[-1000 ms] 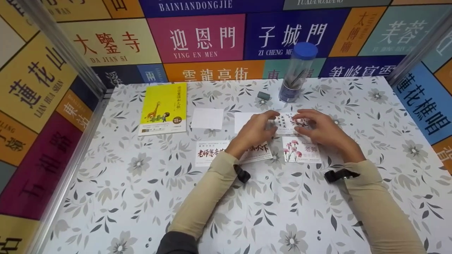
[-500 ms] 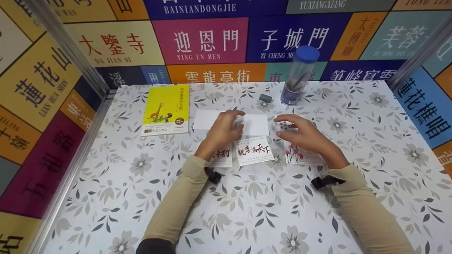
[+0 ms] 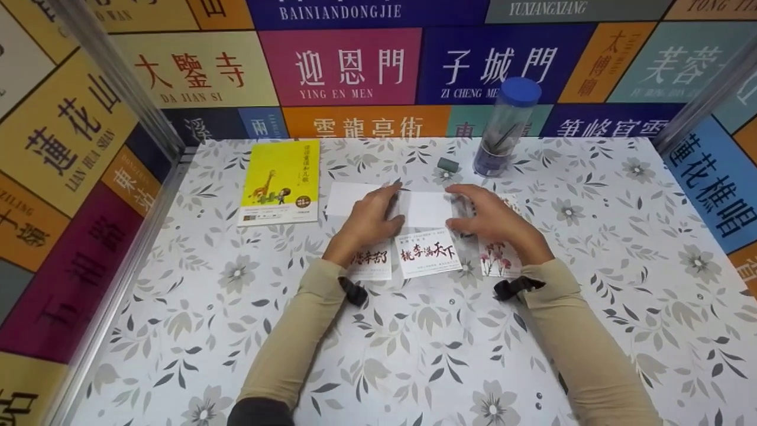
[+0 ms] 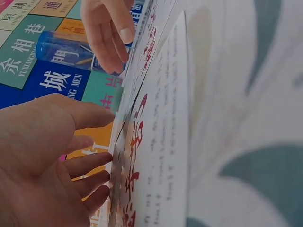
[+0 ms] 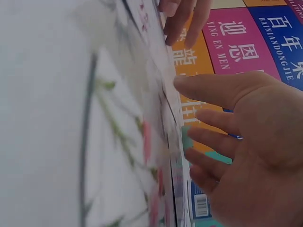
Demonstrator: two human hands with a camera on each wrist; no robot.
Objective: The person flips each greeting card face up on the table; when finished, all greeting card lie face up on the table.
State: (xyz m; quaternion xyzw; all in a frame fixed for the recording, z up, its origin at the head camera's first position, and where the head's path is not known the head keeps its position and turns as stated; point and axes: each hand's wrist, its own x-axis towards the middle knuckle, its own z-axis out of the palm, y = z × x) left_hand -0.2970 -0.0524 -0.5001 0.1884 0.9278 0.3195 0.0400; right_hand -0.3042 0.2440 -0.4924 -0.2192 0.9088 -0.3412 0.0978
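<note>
My left hand [image 3: 369, 219] lies over two blank white cards, a left one [image 3: 342, 200] and a middle one [image 3: 427, 208], its fingertips near where they meet. At the middle card's right edge is my right hand [image 3: 494, 218], thumb and fingers apart. It partly covers a patterned card [image 3: 510, 202] and a card with pink carnations [image 3: 489, 263]. Nearer me lie a card with red calligraphy [image 3: 429, 253] and a similar red-lettered card [image 3: 375, 263], half hidden by my left hand. The wrist views show both hands with extended fingers; exact fingertip contact is unclear.
A yellow book [image 3: 281, 183] lies at the left. Toward the back stand a clear cylinder with a blue lid [image 3: 510, 127] and, lying beside it, a small dark green cylinder [image 3: 448, 164]. Behind the flower-patterned table [image 3: 331, 355] rises a wall of coloured signs [image 3: 340, 65].
My left hand has moved left from the patterned card to the blank cards. My right hand has followed leftward to the middle blank card's right edge. The head view has shifted slightly.
</note>
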